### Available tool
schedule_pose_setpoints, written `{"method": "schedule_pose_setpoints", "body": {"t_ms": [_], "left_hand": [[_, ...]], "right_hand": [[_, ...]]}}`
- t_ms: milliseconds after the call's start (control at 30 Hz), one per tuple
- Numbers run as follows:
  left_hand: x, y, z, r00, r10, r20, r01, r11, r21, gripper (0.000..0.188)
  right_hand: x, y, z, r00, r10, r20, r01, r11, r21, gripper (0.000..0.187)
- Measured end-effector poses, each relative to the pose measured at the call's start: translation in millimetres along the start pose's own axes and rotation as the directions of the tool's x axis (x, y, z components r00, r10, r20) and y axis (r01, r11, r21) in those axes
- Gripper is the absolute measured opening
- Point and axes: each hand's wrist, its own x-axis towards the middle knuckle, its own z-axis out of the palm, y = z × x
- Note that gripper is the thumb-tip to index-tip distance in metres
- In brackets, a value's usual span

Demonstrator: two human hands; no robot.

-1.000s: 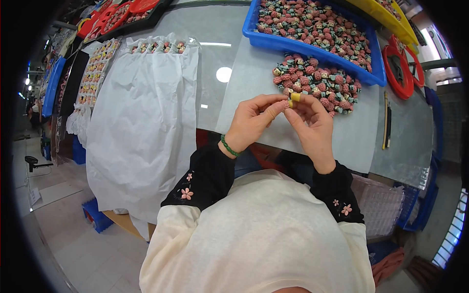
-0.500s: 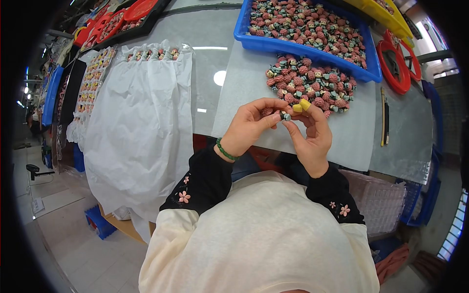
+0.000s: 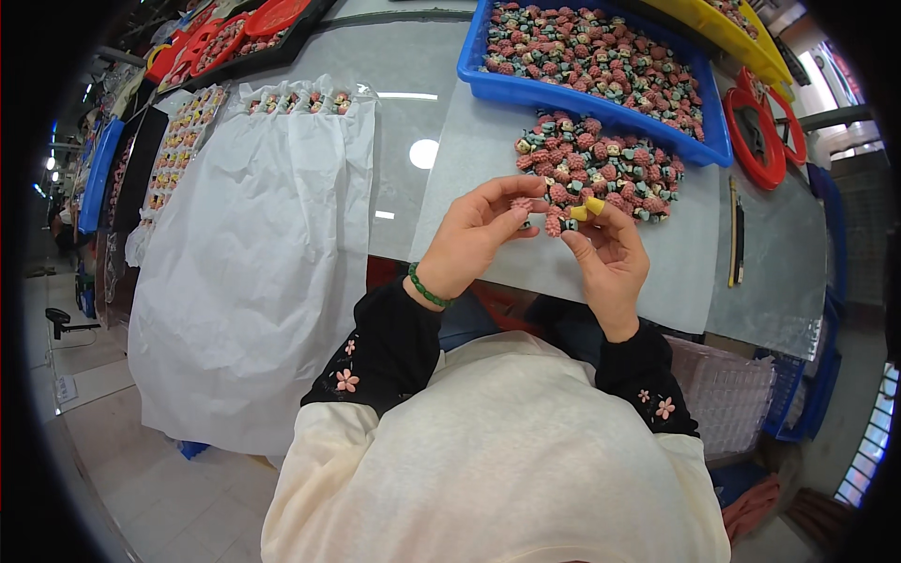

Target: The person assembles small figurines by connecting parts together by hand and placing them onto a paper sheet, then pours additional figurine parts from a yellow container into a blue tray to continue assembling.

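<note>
My left hand, with a green bead bracelet at the wrist, and my right hand, with yellow caps on two fingertips, meet over a white sheet at the table's front edge. Between their fingertips they pinch a small pink figurine. Just beyond lies a pile of small pink and teal figurines. Behind the pile stands a blue tray full of the same figurines.
A big white paper sheet hangs over the table edge at the left, with a row of figurines along its top. Red rings and a yellow tray lie at the right, a dark tool beside them.
Both hands have stayed together by the pile, turning the small figurine between the fingertips. The view has shifted slightly; the pile and trays have not moved.
</note>
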Motion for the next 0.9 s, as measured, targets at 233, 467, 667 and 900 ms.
{"method": "schedule_pose_setpoints", "body": {"t_ms": [233, 467, 667, 900], "left_hand": [[2.0, 3.7, -5.4, 0.987, 0.148, 0.054, -0.158, 0.91, 0.383, 0.033], [-7.5, 0.8, -3.7, 0.956, 0.222, 0.193, -0.293, 0.66, 0.692, 0.04], [-5.1, 65.1, -26.1, 0.862, 0.491, 0.125, -0.408, 0.526, 0.746, 0.038], [-4.6, 245.2, -115.1, 0.66, 0.749, -0.068, -0.028, 0.115, 0.993, 0.032]], "right_hand": [[13.3, -10.3, 5.3, 0.995, 0.004, 0.103, -0.002, 1.0, -0.022, 0.021], [18.5, -18.3, 14.5, 0.973, 0.105, 0.205, -0.105, 0.994, -0.015, 0.012], [11.8, -17.6, 37.6, 0.983, 0.161, 0.087, -0.166, 0.985, 0.054, 0.02], [-4.0, -4.7, 30.8, 0.933, 0.097, 0.347, 0.04, 0.929, -0.367, 0.011]]}}
